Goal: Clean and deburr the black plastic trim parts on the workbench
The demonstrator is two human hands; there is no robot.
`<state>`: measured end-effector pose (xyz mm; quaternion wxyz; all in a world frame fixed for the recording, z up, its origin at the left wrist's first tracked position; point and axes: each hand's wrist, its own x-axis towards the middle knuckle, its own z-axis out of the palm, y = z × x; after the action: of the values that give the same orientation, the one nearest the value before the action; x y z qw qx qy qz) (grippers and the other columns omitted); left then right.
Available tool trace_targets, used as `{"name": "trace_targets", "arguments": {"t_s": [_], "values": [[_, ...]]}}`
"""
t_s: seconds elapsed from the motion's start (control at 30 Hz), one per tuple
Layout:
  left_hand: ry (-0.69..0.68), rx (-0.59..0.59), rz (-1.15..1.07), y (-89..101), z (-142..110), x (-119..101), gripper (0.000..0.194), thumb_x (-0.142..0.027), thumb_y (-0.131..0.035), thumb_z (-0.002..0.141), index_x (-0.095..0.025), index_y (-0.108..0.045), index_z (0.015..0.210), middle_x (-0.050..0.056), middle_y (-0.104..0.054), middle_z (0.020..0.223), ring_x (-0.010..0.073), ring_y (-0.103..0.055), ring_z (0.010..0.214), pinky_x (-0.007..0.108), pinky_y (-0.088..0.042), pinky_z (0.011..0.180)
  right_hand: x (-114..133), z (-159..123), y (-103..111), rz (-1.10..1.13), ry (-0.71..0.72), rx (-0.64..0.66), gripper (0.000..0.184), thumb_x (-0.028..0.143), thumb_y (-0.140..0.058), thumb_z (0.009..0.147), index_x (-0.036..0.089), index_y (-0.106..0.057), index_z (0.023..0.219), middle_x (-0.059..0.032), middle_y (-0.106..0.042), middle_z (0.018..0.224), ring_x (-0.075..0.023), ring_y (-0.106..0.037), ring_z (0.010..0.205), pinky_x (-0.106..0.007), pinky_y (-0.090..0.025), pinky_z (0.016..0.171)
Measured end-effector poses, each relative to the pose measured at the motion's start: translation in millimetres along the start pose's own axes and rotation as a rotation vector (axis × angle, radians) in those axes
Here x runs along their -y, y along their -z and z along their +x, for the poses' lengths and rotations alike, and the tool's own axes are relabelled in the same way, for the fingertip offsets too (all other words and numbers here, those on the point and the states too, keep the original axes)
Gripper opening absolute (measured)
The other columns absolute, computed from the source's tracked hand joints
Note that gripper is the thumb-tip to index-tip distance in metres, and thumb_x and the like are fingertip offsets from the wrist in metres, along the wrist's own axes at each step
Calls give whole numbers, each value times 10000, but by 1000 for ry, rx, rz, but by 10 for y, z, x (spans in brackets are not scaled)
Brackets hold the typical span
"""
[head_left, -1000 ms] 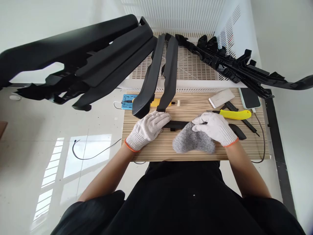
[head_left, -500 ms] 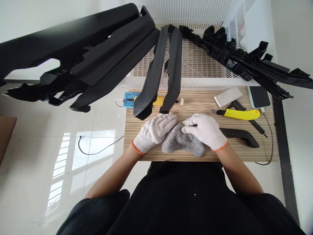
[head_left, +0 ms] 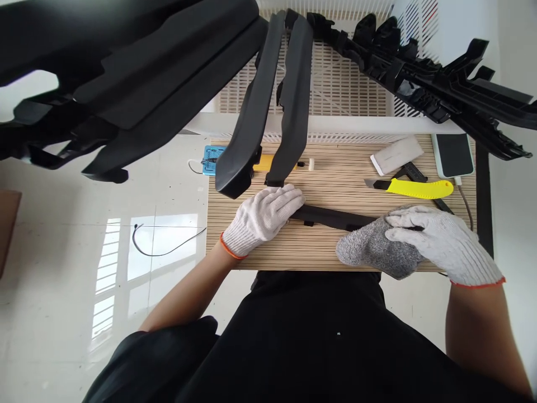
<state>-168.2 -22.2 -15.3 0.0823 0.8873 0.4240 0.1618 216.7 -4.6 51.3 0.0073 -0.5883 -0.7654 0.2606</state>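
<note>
A long black plastic trim piece lies across the striped board in front of me. My left hand, in a white knit glove with an orange cuff, is closed over its left end, which is hidden under the fingers. My right hand, gloved the same way, grips a grey fuzzy cloth over the right part of the trim. The cloth and hand cover that end of the piece. Beyond the right hand is a yellow utility knife with its blade out.
Behind stands a white slatted crate, with black trim pieces leaning over its rim towards me and more black parts at right. A whitish block, a phone-like device on a cable and a blue-and-yellow tool lie on the board.
My right hand has slid the grey cloth rightwards along the trim, uncovering its middle. My left hand stays at the left end. The view has shifted slightly.
</note>
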Motion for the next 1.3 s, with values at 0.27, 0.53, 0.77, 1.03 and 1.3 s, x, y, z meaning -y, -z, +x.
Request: {"name": "trace_targets", "arguments": {"t_s": [0.27,0.53,0.77,1.03,1.3], "values": [[6,-4,161,92,-142,-97,547,-138,-448,1035,-389,-522,1515,20,-718,1326,227,-711,1162,372,-609,881,580,334,-290,326,55,137,204,372,-797,835,336,-801,1036,35,-786,1130,-241,-728,1094,-426,-564,1040],[30,-48,248,13,-266,-95,613,-244,-568,984,-323,-442,1579,84,-679,1383,273,-665,1208,410,-575,927,1425,615,-395,149,84,163,337,532,-612,976,323,-751,1201,-10,-797,1073,-264,-731,1047,-364,-529,888],[92,-80,249,8,-278,-34,588,-157,-462,990,-397,-483,1527,49,-702,1337,226,-708,1019,359,-565,743,908,472,-227,233,83,174,276,439,-643,953,363,-763,1189,33,-788,1159,-229,-730,1079,-341,-540,932],[74,-219,461,-22,-256,-27,726,-98,-520,921,-425,-420,1562,64,-744,1117,190,-623,741,343,-481,616,-172,-22,229,232,-139,190,283,324,-617,948,333,-788,1173,-61,-754,1270,-237,-687,1211,-378,-493,1093],[273,-326,506,15,-519,197,673,-152,-533,868,-273,-532,1529,121,-651,947,207,-552,744,370,-467,705,-509,-372,297,386,-434,-45,283,392,-735,852,385,-798,1128,-55,-749,1275,-234,-694,1190,-371,-537,991]]}}
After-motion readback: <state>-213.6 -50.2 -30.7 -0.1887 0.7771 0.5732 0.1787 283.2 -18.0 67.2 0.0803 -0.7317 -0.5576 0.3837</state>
